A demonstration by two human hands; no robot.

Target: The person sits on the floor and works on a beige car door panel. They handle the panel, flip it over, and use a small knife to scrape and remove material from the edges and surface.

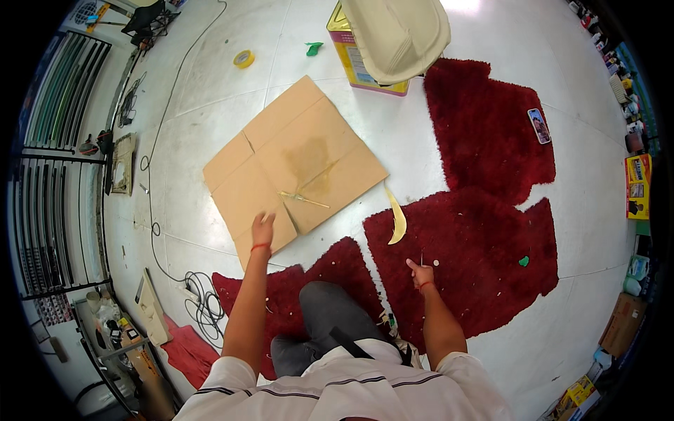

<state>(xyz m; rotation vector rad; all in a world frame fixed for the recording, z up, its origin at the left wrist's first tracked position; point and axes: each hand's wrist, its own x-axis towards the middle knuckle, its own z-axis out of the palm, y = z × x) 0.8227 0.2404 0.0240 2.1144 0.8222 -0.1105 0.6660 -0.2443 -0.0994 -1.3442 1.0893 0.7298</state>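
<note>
My left hand (262,228), fingers loosely curled but apart, hangs at the lower-left edge of a creased, glue-stained cardboard sheet (256,172), holding nothing visible. A thin stick or brush (303,198) lies on the stain. My right hand (420,275) is closed on a small thin tool (422,259), hard to make out, above a large red shaggy mat piece (491,252). On that mat's upper left lies a curved pale-yellow strip (397,224). Another red piece (484,126) carries a phone (539,126) at upper right; a third (347,259) lies by my knees.
A tin can (351,63) stands beyond the cardboard with a cream moulded piece (393,35) on it. Yellow tape (243,59) and a green scrap (313,48) lie on the floor. A coiled cable (203,302) is at lower left, racks (63,91) left, boxes (619,323) right.
</note>
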